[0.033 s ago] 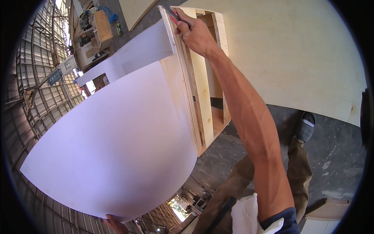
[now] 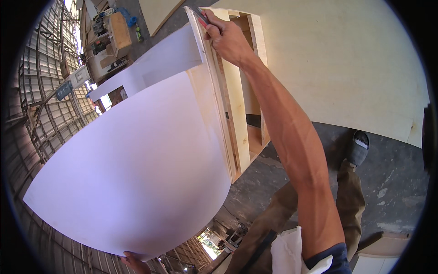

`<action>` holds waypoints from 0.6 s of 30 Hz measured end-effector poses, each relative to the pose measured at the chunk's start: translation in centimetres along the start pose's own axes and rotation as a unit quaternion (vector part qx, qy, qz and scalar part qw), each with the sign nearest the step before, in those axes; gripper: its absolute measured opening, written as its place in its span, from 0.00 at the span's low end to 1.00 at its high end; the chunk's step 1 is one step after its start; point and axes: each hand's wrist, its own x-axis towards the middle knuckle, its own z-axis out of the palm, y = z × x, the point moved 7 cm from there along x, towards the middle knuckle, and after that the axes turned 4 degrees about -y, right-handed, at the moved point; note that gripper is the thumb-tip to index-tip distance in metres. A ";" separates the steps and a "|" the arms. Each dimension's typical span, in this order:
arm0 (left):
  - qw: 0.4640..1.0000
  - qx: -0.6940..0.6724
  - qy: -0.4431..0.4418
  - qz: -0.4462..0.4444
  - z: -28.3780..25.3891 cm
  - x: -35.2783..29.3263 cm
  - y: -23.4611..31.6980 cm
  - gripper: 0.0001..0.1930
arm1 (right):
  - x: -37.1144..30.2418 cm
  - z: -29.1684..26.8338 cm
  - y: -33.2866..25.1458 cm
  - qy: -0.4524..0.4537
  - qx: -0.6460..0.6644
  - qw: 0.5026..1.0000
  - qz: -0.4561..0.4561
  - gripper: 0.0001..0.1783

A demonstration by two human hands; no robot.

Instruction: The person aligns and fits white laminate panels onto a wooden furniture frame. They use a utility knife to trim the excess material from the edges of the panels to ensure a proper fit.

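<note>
A person's right hand [image 2: 229, 43] is clenched around a red-and-dark tool [image 2: 202, 20] at the far end of a wooden frame [image 2: 238, 130], which runs from beneath that hand back toward the body. To its left spreads a large white sheet [image 2: 127, 169], its near edge touched by the left hand [image 2: 136, 264]; whether those partly hidden fingers grip it cannot be told. A pale board [image 2: 346, 59] lies right of the right hand.
</note>
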 end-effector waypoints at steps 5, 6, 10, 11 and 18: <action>0.999 -0.017 -0.033 0.015 0.8 -0.5 1.1 0.34 | 0.0 -0.1 0.0 0.016 -0.051 0.999 -0.013 0.30; 0.998 -0.013 -0.046 0.027 1.1 -0.7 1.7 0.34 | -0.2 -0.2 -0.5 0.016 -0.059 0.998 -0.004 0.30; 0.998 -0.005 -0.054 0.037 1.7 -0.4 2.2 0.33 | 0.0 -0.9 0.0 0.042 -0.080 0.995 -0.032 0.28; 0.999 0.000 -0.035 0.033 1.2 -0.3 1.9 0.33 | 0.1 -0.9 0.1 0.028 -0.092 0.995 -0.021 0.28; 1.000 -0.009 -0.019 0.014 -0.2 1.1 0.0 0.34 | -1.1 -1.3 0.6 -0.011 -0.126 0.992 0.011 0.29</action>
